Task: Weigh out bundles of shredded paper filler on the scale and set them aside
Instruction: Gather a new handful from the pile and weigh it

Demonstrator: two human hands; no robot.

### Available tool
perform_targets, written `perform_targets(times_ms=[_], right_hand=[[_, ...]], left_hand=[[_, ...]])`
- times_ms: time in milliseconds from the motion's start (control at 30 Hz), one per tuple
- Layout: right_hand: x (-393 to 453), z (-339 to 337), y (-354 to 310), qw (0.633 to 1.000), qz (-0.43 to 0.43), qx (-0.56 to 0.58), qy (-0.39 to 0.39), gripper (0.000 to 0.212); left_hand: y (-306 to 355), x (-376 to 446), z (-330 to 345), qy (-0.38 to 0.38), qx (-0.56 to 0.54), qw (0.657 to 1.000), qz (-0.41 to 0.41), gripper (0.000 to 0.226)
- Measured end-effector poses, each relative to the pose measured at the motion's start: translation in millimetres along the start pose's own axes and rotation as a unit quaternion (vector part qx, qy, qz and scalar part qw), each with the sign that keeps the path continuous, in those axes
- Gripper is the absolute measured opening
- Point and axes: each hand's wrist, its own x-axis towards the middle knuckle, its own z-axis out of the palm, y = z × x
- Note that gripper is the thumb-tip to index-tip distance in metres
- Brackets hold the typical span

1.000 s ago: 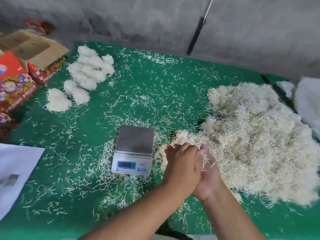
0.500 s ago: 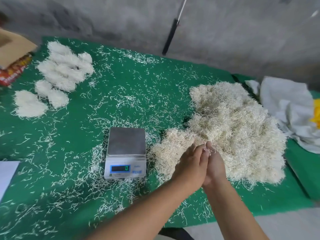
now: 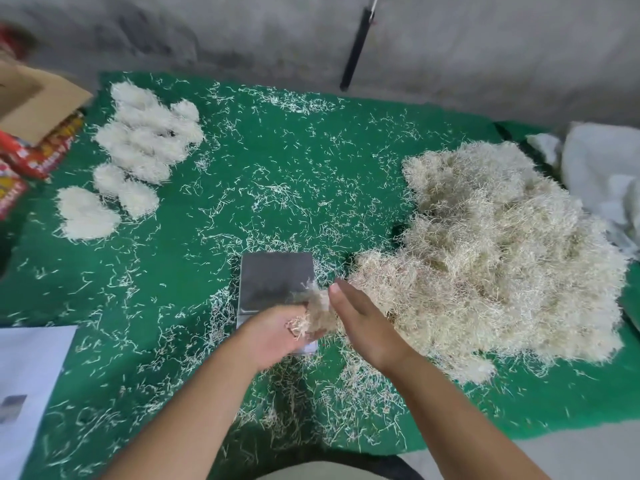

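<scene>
A small digital scale [image 3: 273, 275] with a bare steel platter stands on the green mat at centre. My left hand [image 3: 273, 332] grips a small tuft of shredded paper [image 3: 317, 311] over the scale's front edge and hides its display. My right hand [image 3: 363, 320] is beside the tuft with straight fingers, its palm against the paper. A large loose heap of shredded paper [image 3: 495, 251] lies to the right. Several compact white bundles [image 3: 138, 150] sit at the back left of the mat.
Loose paper strands litter the green mat [image 3: 263, 174]. An open cardboard box with red packets [image 3: 31, 133] stands at far left, white sheets [image 3: 24, 375] at front left, white cloth [image 3: 602, 174] at far right. A black rod [image 3: 356, 50] leans on the grey wall.
Both hands moved left from the edge of the big heap, carrying a small tuft to the scale's front. My right hand's fingers have straightened beside it. The view shifted.
</scene>
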Motion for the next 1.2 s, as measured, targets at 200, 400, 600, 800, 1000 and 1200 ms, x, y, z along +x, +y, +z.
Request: perform_targets(times_ms=[200,400,600,800,1000,1200], right_hand=[[4.6,-15.4,55.0,0.998,0.048,-0.042,0.012,0.076],[-9.4,-26.5,99.7,0.991,0.103,-0.080,-0.029,0.078],[-4.8,-41.3,112.1,0.990,0.115,-0.071,-0.042,0.062],[16.6,-48.3,116.3,0.994,0.103,-0.030,-0.023,0.032],[36.3,-35.8,103.9,0.996,0.089,-0.003,-0.025,0.022],[43.6,-29.0,96.2,0.996,0.082,0.011,-0.031,0.020]], left_hand=[[35.6,30.3,-42.8,0.246,0.119,0.947,0.170,0.060],[59.6,73.2,-44.7,0.267,0.387,0.841,0.267,0.054],[62.6,53.9,-68.6,0.297,0.432,0.815,0.247,0.070],[28.3,-23.3,-112.0,0.389,0.379,0.800,0.255,0.054],[13.7,-42.4,-117.7,0.398,0.353,0.813,0.236,0.034],[13.0,-39.3,-111.8,0.387,0.349,0.814,0.256,0.028]])
